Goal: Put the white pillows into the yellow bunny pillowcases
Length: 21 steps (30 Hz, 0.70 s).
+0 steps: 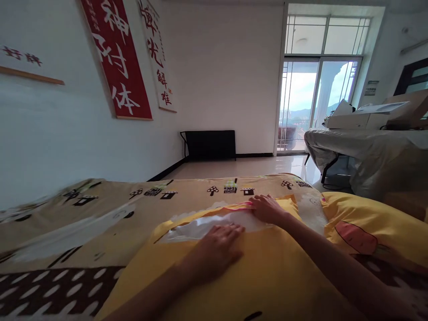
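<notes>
A yellow pillowcase lies before me with a white pillow inside, showing through the long opening at its far end. My left hand rests on the near side of that opening, palm down with the fingers stretched out, the fingertips touching the white pillow. At the opening's far edge, my right hand has its fingers closed on the pillowcase, beside a strip of pink trim. The undersides of both hands are hidden.
The patterned beige bedspread spreads under everything. A second yellow pillow with a strawberry-like print lies at right. Beyond stand a plastic-covered table with boxes, a black folded panel and glass doors. Scrolls hang at left.
</notes>
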Available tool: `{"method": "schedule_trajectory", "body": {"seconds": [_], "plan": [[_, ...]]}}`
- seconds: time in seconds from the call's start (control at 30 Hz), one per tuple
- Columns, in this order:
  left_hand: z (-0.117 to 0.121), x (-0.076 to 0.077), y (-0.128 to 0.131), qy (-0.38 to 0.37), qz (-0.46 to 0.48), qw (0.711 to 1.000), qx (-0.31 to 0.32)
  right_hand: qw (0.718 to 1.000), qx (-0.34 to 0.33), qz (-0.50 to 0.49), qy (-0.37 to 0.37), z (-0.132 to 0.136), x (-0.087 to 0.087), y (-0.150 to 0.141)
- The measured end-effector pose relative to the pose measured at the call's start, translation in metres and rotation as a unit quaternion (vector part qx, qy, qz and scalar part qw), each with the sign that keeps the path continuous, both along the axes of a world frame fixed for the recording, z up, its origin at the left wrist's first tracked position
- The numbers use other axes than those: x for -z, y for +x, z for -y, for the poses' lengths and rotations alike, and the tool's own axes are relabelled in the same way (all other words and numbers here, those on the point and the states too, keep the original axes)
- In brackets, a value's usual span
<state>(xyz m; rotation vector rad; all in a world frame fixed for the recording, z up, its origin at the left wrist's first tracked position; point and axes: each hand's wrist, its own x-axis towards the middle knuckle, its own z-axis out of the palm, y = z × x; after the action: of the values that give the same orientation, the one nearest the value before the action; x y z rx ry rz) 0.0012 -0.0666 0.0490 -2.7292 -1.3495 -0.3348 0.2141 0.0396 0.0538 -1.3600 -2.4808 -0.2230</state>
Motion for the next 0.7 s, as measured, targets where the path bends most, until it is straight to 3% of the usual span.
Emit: {"method": "schedule_trajectory", "body": {"seconds": [0.1,0.17,0.3,0.37,0.47,0.57,0.63,0.7], "plan": [[-0.007,0.009,0.028,-0.046,-0.009,0.998,0.032,0.999,0.035,-0.008,-0.023,-0.01,0.005,-0.007],[-0.012,0.017,0.043,-0.05,-0.026,0.998,0.039,0.997,0.064,-0.029,-0.012,-0.007,-0.002,-0.005],[-0.025,0.038,0.061,-0.024,-0.053,0.995,0.085,0.982,0.053,-0.177,0.026,0.014,-0.013,0.006],[-0.035,0.048,0.063,-0.004,-0.066,0.994,0.09,0.973,0.021,-0.23,0.024,0.022,0.002,0.011],[-0.052,0.055,0.061,0.019,-0.082,0.996,0.034,0.983,0.003,-0.18,-0.038,0.023,0.042,0.021],[-0.061,0.049,0.061,0.04,-0.105,0.994,-0.012,0.983,-0.008,-0.169,-0.069,0.014,0.063,0.03],[-0.059,0.035,0.065,0.056,-0.108,0.992,-0.021,0.966,-0.021,-0.251,-0.065,0.008,0.057,0.028],[-0.051,0.012,0.069,0.089,-0.089,0.992,-0.019,0.925,-0.057,-0.369,-0.074,0.008,0.039,0.018]]}}
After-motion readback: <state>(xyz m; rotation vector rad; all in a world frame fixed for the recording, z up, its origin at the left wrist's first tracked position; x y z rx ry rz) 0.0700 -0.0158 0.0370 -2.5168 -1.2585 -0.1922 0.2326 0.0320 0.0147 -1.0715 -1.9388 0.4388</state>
